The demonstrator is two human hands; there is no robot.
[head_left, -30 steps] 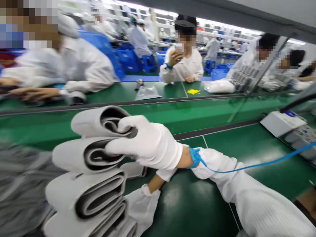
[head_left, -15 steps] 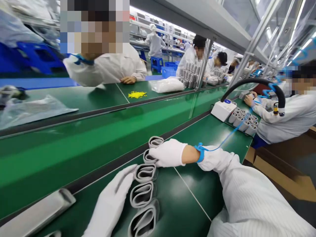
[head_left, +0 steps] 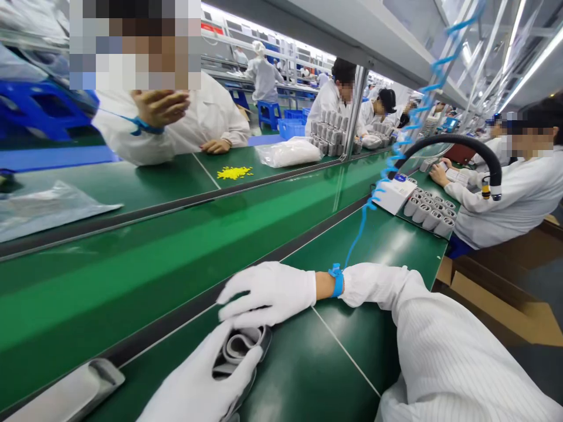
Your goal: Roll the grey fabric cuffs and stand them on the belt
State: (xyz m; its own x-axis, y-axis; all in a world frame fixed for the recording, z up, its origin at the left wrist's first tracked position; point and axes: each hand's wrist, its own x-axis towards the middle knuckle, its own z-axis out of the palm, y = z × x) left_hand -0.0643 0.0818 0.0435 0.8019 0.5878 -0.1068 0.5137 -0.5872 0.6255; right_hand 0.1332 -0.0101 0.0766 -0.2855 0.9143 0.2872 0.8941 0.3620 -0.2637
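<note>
My left hand [head_left: 197, 375], in a white glove, curls around a rolled grey cuff [head_left: 241, 346], thumb on the near side and fingers on the far side. Parts of more grey cuffs show beneath that hand, mostly hidden by it. Just beyond, my right hand [head_left: 270, 293], also gloved, is stretched out flat with its fingers apart. Its lower edge meets the left fingertips at the far end of the cuff; whether it presses on the cuff I cannot tell. A blue wrist strap [head_left: 336, 280] circles my right wrist, its coiled cord running upward.
A long grey folded piece [head_left: 70, 394] lies at lower left along the green belt [head_left: 176, 264]. Across it are yellow bits [head_left: 234, 173], a plastic bag [head_left: 288, 152] and a seated co-worker. To the right stand a white box [head_left: 393, 196], several rolled cuffs [head_left: 428, 214] and another co-worker.
My right hand has moved left and nearer, its fingers spreading. The left hand has closed around the cuffs, and the row of separate cuffs is now mostly covered. The view has shifted slightly.
</note>
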